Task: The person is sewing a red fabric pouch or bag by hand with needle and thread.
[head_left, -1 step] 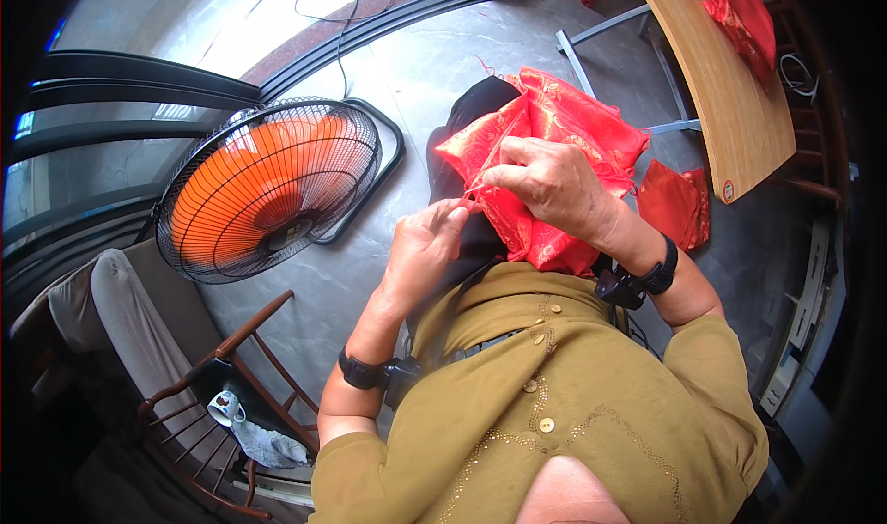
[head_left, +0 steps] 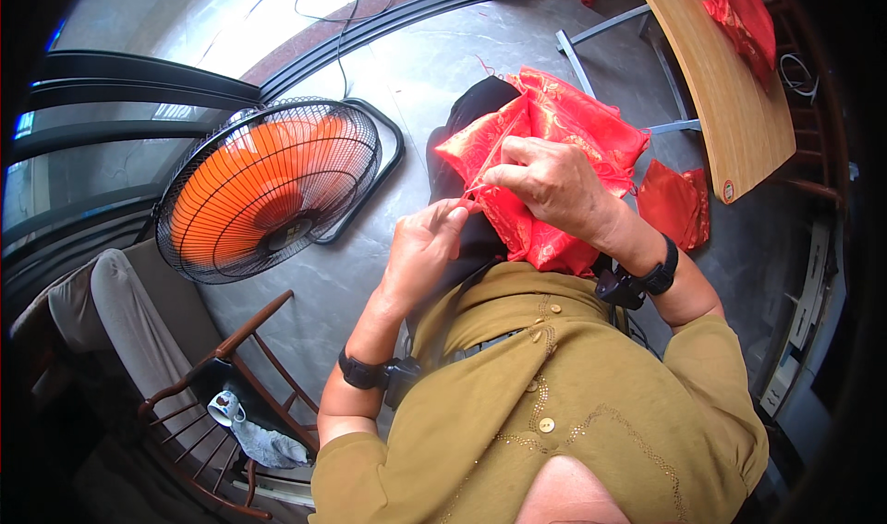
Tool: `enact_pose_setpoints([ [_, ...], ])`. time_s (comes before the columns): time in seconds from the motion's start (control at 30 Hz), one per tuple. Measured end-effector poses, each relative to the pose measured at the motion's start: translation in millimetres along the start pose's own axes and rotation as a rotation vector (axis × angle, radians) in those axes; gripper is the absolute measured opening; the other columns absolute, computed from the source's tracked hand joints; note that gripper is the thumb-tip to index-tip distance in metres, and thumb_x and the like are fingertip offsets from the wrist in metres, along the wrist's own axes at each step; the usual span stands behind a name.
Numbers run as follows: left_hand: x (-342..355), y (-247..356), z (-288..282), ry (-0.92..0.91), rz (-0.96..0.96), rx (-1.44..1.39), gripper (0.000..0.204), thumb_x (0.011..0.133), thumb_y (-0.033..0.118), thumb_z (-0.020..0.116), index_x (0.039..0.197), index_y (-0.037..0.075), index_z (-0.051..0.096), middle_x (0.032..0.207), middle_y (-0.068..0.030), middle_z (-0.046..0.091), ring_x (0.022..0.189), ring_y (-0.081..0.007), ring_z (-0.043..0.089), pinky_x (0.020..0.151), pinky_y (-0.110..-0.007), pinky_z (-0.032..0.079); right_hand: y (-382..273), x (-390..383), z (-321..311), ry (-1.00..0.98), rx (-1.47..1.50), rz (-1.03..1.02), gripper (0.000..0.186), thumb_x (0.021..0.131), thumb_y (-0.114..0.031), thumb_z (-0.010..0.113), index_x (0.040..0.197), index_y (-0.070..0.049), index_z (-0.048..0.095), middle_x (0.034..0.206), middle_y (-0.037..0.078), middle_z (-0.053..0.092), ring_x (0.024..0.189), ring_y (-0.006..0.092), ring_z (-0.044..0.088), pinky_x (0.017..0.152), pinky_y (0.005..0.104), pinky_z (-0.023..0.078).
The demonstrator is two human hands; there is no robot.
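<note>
Pinching one cord [head_left: 474, 188], two hands [head_left: 423, 245] [head_left: 552, 184]

Two hands: one left [head_left: 427, 237], one right [head_left: 550, 182], with one thin red cord [head_left: 472, 190] between. Three heaps of red cloth: one centre [head_left: 587, 122], one right [head_left: 673, 208], one far right [head_left: 739, 23] on the one worktop [head_left: 730, 108]. Two black wristbands [head_left: 363, 372] [head_left: 662, 267]. One fan [head_left: 268, 191], left. One mug [head_left: 223, 408], near left.

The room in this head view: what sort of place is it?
Probably a living room in a home, though a small home workroom is possible. The signs are a wooden chair with a mug on its seat, a large floor fan and a wooden table.
</note>
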State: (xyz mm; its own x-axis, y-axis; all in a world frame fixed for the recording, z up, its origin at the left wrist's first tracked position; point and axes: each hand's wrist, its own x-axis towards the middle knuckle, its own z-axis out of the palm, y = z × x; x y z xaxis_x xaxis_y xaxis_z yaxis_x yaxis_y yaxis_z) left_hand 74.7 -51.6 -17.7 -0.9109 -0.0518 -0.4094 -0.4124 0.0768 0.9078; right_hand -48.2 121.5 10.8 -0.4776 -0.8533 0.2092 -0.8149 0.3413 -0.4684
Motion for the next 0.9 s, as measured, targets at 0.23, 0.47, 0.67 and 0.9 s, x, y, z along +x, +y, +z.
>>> enact_pose_setpoints([
  [0.23, -0.4, 3.3, -1.7, -0.048, -0.071, -0.114, 0.027, 0.095, 0.022, 0.049, 0.101, 0.002, 0.065, 0.056, 0.0047, 0.048, 0.052, -0.0026, 0.042, 0.050, -0.020, 0.035, -1.6, -1.5, -3.3, -0.046, -0.040, 0.018, 0.011, 0.075, -0.008, 0.057, 0.084, -0.013, 0.060, 0.078, 0.006, 0.054, 0.074, 0.0223, 0.061, 0.056, 0.0342, 0.050],
  [0.47, 0.8, 2.4, -3.0, -0.071, -0.101, -0.133, 0.027, 0.095, 0.023, 0.049, 0.102, 0.002, 0.065, 0.058, 0.0050, 0.048, 0.053, -0.0018, 0.043, 0.050, -0.019, 0.034, -0.1, -2.9, 1.4, -0.042, -0.012, 0.013, 0.009, 0.075, -0.008, 0.056, 0.083, -0.011, 0.059, 0.078, 0.006, 0.054, 0.073, 0.0233, 0.061, 0.056, 0.0349, 0.050],
  [0.67, -0.2, 4.0, -2.7, -0.073, -0.108, -0.165, 0.027, 0.096, 0.023, 0.048, 0.102, 0.002, 0.065, 0.058, 0.0051, 0.048, 0.053, -0.0018, 0.042, 0.050, -0.019, 0.034, -1.0, -2.9, 2.0, -0.052, -0.012, 0.021, 0.006, 0.076, -0.009, 0.055, 0.081, -0.010, 0.058, 0.077, 0.007, 0.054, 0.073, 0.0242, 0.061, 0.056, 0.0355, 0.050],
  [0.9, 0.2, 1.7, -3.6, -0.082, -0.117, -0.196, 0.028, 0.096, 0.025, 0.047, 0.103, 0.003, 0.064, 0.057, 0.0048, 0.048, 0.053, -0.0024, 0.042, 0.051, -0.019, 0.034, -2.1, -3.0, 1.9, -0.047, -0.016, 0.017, 0.005, 0.076, -0.009, 0.056, 0.080, -0.009, 0.057, 0.077, 0.007, 0.053, 0.072, 0.0247, 0.061, 0.056, 0.0357, 0.050],
])
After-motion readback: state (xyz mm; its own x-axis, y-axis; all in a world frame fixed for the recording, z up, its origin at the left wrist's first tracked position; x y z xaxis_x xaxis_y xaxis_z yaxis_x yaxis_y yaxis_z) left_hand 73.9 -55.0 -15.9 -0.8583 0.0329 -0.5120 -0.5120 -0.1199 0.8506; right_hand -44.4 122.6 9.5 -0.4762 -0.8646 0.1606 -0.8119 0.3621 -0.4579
